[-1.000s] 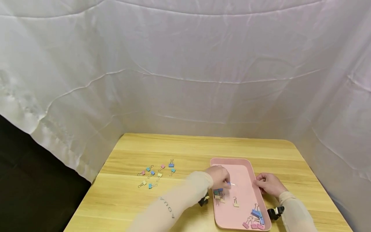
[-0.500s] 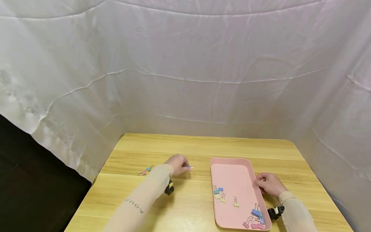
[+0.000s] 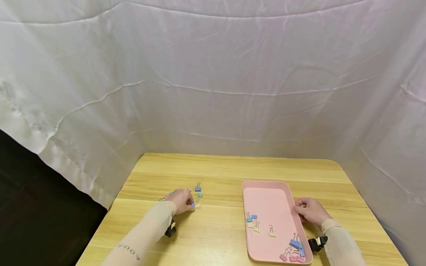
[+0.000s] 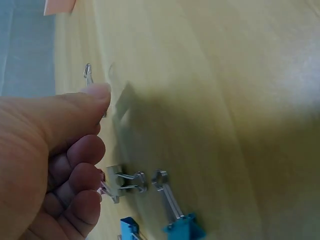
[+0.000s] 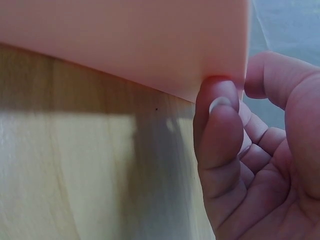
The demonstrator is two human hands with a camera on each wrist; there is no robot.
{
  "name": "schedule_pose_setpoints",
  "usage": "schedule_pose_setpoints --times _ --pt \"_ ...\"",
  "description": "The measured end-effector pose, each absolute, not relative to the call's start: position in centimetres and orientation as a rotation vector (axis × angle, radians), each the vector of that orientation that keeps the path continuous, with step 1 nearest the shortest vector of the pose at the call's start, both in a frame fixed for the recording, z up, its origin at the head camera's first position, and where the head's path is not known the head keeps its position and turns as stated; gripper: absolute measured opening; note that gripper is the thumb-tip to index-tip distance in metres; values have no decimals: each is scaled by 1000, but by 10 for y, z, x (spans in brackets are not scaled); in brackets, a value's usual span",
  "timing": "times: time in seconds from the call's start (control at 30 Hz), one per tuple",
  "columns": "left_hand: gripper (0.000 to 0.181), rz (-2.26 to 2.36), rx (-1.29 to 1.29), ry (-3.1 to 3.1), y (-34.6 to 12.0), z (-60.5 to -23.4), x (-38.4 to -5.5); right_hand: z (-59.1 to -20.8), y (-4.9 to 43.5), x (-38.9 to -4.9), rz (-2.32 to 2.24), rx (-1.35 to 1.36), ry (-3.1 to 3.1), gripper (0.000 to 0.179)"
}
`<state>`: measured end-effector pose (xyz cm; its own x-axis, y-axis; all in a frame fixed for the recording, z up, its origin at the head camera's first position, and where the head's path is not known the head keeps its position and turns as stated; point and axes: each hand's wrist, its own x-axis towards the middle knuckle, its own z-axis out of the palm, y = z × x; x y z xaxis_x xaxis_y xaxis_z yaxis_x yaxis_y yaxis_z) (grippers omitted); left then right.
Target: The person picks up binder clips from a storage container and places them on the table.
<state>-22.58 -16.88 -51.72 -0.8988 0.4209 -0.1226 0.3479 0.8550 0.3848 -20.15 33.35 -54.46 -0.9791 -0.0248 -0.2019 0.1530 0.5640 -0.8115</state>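
Observation:
My left hand (image 3: 181, 201) pinches a small blue binder clip (image 3: 193, 204) low over the left part of the table, its wire handles pointing right. In the left wrist view, the thumb and fingers hide most of this clip; its wire handles (image 4: 88, 74) stick out past the thumb. Just beyond the hand lie another blue clip (image 3: 198, 189) and a teal clip (image 3: 199, 195). Part of the group is covered by the hand. On the right, my right hand (image 3: 310, 211) grips the pink tray's side wall (image 5: 150, 45) between thumb and fingers.
The pink tray (image 3: 266, 199) bears yellow, teal and blue clips along its left side and blue and pink clips (image 3: 294, 244) in its near right corner. Pale curtains (image 3: 213, 111) enclose the wooden table (image 3: 213, 229) at the back and sides.
My left hand has moved from over the tray leftward to the loose clips, carrying the blue binder clip. The right hand and the tray stay in place.

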Motion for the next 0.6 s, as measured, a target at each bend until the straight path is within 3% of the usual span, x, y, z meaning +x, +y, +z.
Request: schedule_pose_setpoints --times 0.37,0.6 --pt "10 444 688 2875 -170 -522 -226 -544 333 -201 -1367 102 2615 16" --pt "19 512 656 2855 -157 -511 -227 -544 333 -201 -1363 117 2613 17"
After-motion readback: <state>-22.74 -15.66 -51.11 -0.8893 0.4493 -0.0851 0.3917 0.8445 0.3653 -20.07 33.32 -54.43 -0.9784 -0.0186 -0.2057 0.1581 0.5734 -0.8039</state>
